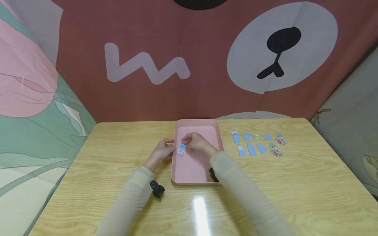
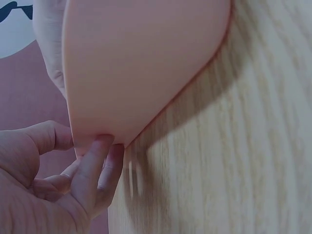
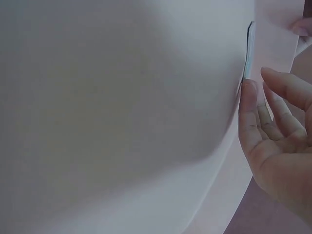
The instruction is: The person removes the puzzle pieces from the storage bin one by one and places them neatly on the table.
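The pink tray lies on the table between both hands. My left hand grips its left wall. In the left wrist view several fingers press the outside of the wall, and one digit reaches the rim. Inside the tray, near that wall, lie a small flat blue piece and a pale piece with a dark mark, touching. My right hand is over the tray beside them. In the right wrist view one fingertip touches the edge of a thin flat piece; the other digits stand off it.
Right of the tray, flat cut-out pieces lie in two rows: several blue ones, a small yellow-marked one and two with multicoloured patterns. Behind the wooden table hangs a red-brown cloth. Black wrist cameras sit on both wrists.
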### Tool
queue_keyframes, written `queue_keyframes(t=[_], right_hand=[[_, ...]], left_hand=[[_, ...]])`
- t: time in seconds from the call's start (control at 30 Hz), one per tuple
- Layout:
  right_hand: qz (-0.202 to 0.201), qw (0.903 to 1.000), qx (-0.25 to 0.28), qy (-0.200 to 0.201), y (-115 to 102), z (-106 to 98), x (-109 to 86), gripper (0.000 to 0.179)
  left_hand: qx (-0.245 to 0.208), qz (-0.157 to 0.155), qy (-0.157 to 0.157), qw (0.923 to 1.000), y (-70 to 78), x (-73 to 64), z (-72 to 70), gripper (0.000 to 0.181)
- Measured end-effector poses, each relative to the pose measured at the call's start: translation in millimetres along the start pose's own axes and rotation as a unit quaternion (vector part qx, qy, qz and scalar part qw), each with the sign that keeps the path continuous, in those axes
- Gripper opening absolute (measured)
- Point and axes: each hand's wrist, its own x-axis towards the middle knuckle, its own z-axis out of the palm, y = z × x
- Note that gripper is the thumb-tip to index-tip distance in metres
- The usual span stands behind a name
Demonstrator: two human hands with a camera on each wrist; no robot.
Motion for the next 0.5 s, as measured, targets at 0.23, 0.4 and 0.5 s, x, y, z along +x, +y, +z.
queue_keyframes(t=[0.23,0.4,0.5], right_hand=[[-0.033,0.9989,-0.031,-0.011,2.3,1.4,0.4,0.04],[-0.049,0.9975,-0.046,-0.021,2.6,2.9,1.0,0.036],[-0.057,0.9959,-0.069,-0.017,3.2,4.9,2.1,0.037]], left_hand=[[-0.005,0.001,0.001,1.0,0.1,-0.3,-0.1,0.047],[-0.011,0.006,0.001,0.9999,-1.3,0.0,-0.5,0.047],[-0.012,0.009,-0.001,0.9999,-1.1,-0.2,-0.3,0.047]])
